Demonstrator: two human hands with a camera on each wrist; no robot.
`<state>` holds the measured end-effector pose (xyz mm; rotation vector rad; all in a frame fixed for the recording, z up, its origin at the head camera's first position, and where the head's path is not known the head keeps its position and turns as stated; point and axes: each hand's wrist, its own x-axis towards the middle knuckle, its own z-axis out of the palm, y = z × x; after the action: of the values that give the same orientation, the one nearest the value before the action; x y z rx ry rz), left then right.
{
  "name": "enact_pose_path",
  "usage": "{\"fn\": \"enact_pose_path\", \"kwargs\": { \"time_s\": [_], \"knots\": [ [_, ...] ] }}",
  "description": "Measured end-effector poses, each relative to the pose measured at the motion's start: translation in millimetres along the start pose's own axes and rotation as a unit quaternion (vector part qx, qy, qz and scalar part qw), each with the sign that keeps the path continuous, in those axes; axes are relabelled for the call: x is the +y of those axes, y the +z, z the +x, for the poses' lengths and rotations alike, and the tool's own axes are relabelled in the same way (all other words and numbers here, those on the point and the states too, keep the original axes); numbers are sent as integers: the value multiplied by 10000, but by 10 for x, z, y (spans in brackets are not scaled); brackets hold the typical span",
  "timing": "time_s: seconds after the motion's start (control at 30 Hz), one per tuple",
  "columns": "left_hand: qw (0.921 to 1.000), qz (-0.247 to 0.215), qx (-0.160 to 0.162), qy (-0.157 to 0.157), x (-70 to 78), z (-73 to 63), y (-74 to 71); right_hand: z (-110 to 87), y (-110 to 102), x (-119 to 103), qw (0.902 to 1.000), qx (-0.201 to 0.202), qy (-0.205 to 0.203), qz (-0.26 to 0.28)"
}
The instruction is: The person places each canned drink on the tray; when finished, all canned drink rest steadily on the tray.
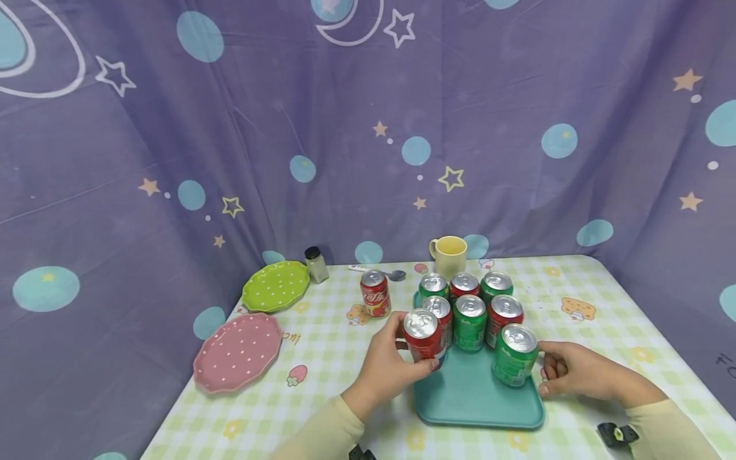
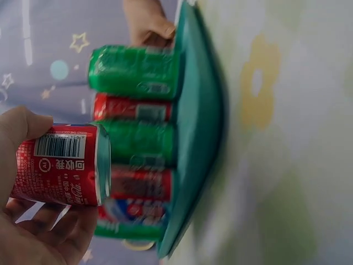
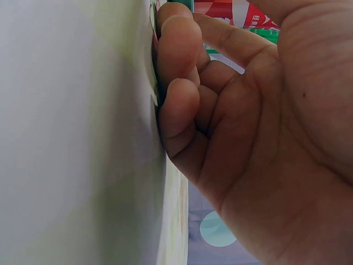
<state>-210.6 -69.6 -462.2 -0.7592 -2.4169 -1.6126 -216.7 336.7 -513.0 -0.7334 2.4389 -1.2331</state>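
My left hand grips a red soda can, thumb on one side and fingers on the other. In the left wrist view, this red can is held apart from the teal tray. Rows of green and red cans stand on the tray, with one green can at its front right. My right hand is at the tray's right edge, its thumb and index finger against the rim beside that green can. Curled fingers of this hand rest low by the tablecloth in the right wrist view.
Left of the tray stands another red can, with a spoon behind it. A yellow mug stands behind the tray. Farther left are a green plate, a pink plate and a black-capped shaker.
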Motion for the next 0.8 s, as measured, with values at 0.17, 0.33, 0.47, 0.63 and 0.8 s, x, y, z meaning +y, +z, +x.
{"fn": "enact_pose_path", "kwargs": {
  "time_s": [0.17,0.33,0.47,0.63,0.8],
  "knots": [
    [9991,150,-294,-257,-8,15,220,-2,4,-5,10000,-9,8,10],
    [9985,136,-490,-202,-24,47,419,-1,1,-8,10000,16,-69,-16],
    [9980,164,-534,-294,-25,84,545,-2,-2,1,9999,41,-98,-40],
    [9967,237,-582,-515,-20,117,671,-2,-4,6,9999,47,-100,-40],
    [9961,322,-545,-608,-35,131,761,0,-1,0,9999,52,-101,-48]
  ]
}}
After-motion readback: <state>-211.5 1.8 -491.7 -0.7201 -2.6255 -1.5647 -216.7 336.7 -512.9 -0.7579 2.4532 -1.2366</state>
